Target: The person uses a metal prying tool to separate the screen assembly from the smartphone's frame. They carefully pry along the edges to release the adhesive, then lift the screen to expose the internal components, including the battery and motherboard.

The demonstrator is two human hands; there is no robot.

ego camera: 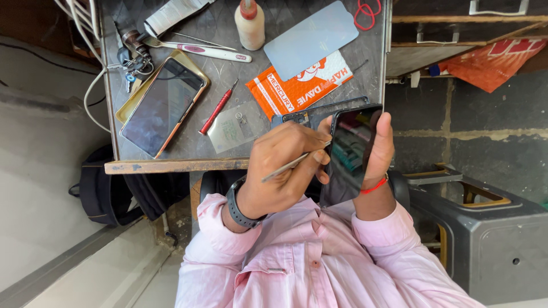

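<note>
My right hand (381, 149) holds a black smartphone (349, 145) upright over my lap. The dark screen faces me, with my thumb along its right edge and my fingers behind it. My left hand (279, 171), with a black watch on the wrist, pinches a thin metal tool (288, 166). The tool's tip touches the phone's left edge. A thin black phone frame (325, 107) lies on the table just above both hands.
The metal-topped table (171, 166) carries a second phone in a gold case (162, 105), a red screwdriver (218, 106), an orange packet (299, 85), a pale blue film sheet (311, 39), a small bottle (250, 24), a toothbrush (200, 50) and keys (134, 54). A grey stool (485, 228) stands to the right and a black backpack (108, 194) to the left.
</note>
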